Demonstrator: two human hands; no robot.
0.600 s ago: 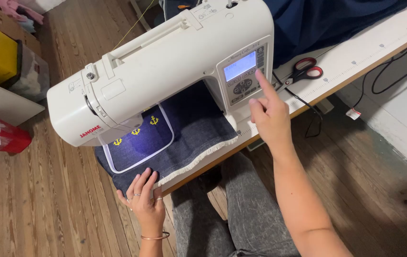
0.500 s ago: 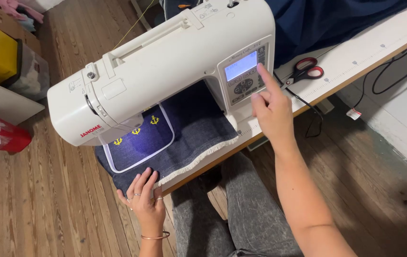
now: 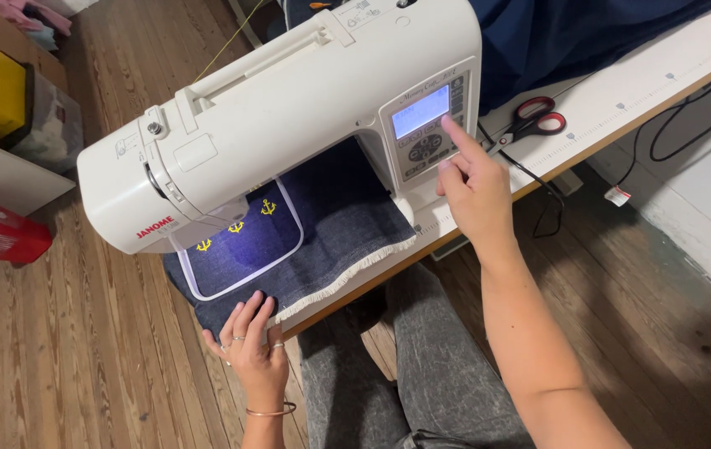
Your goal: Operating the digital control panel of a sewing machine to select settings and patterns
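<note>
While right hand (image 3: 473, 187) extends its index fingertip to the embroidery machine (image 3: 289, 116) control panel (image 3: 428, 125), other fingers curled, left hand (image 3: 251, 349) flat, fingers together, on denim fabric (image 3: 339, 224), anchors stitched inside embroidery hoop (image 3: 239, 241)

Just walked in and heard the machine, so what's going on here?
A seated person works at a white embroidery machine. The right hand presses its index fingertip on the control panel beside the lit screen. The left hand rests on the denim fabric by the hoop, which shows yellow anchors. Red scissors lie nearby.

needle hidden under sewing machine (image 3: 289, 125), blue fabric (image 3: 572, 33) cropped
</note>
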